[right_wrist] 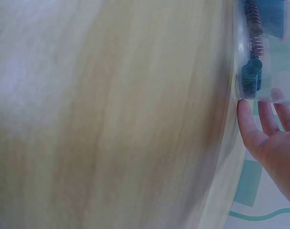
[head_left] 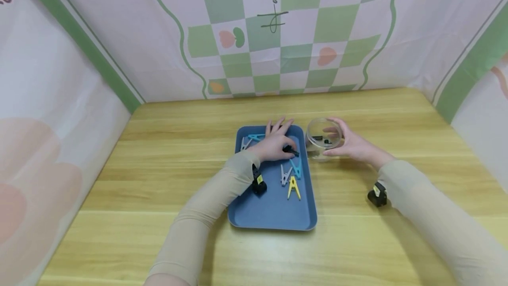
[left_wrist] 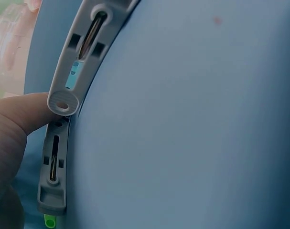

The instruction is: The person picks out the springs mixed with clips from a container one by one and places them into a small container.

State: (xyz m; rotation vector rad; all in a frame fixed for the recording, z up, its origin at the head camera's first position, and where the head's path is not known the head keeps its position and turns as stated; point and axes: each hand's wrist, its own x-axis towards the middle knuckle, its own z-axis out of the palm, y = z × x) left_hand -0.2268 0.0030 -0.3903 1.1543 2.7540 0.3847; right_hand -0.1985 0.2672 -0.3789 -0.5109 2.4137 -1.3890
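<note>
My left hand (head_left: 275,142) is over the blue tray (head_left: 270,215), its thumb and forefinger pinching a small black coil spring (head_left: 291,149); its other fingers are spread toward the tray's far end. Close by in the tray are a blue clothespin (head_left: 296,169), a grey clothespin (head_left: 285,175) and a yellow clothespin (head_left: 293,187). In the left wrist view, a fingertip is beside a light grey clothespin (left_wrist: 63,102) and a darker one (left_wrist: 53,191). My right hand (head_left: 349,142) grips a clear round jar (head_left: 317,151) beside the tray. Coil springs (right_wrist: 251,76) lie inside it.
Another blue clothespin (head_left: 255,137) and a pale clothespin (head_left: 245,144) lie in the tray's far left corner, partly hidden by the left hand. The wooden table (head_left: 166,167) meets a patterned cloth (head_left: 262,63) at its back edge.
</note>
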